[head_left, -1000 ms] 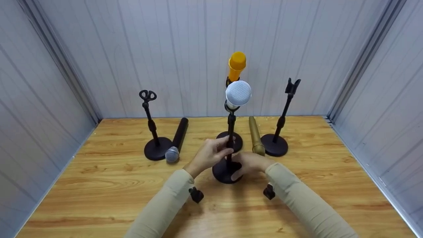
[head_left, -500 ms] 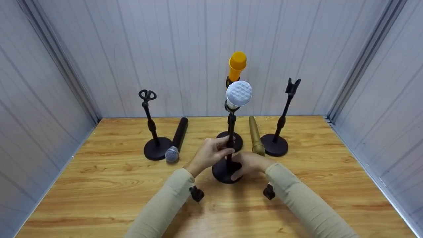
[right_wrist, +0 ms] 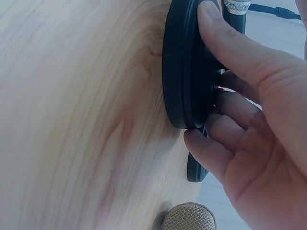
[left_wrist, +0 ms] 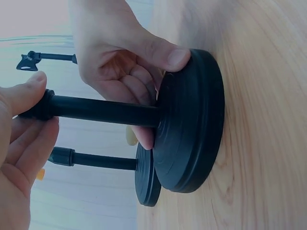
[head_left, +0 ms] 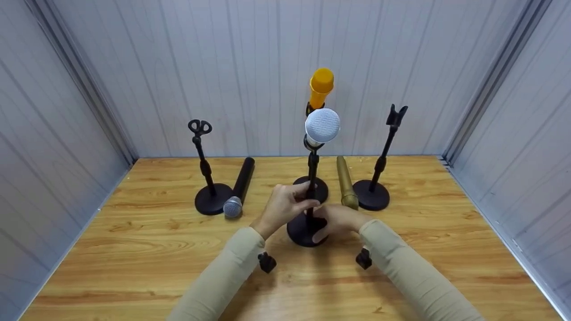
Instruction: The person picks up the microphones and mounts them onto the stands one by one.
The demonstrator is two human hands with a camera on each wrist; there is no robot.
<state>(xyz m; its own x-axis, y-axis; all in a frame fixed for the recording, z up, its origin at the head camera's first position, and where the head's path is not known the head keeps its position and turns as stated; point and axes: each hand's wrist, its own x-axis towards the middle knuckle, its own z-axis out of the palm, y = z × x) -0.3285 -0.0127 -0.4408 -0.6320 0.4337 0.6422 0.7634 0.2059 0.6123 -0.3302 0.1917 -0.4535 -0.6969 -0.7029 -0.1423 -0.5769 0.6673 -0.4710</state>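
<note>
A white-headed microphone (head_left: 322, 125) sits in the clip of a black desktop microphone stand (head_left: 313, 167), at the middle of the table in the head view. My left hand (head_left: 285, 206) pinches the stand's pole between thumb and fingers, at the collar (left_wrist: 44, 104) in the left wrist view. Lower down, my right hand (head_left: 341, 218) grips the round base (right_wrist: 184, 72), thumb over its top and fingers at its edge. Directly behind, a yellow microphone (head_left: 321, 87) stands in another stand, whose base (left_wrist: 146, 179) overlaps the held one in the left wrist view.
Left of the hands, a black microphone (head_left: 243, 180) lies beside a stand with a ring-shaped clip (head_left: 206, 171). On the right, a gold microphone (head_left: 345, 183) lies beside a stand with a forked clip (head_left: 379, 165). Pale panel walls (head_left: 250, 53) enclose the wooden table (head_left: 147, 249).
</note>
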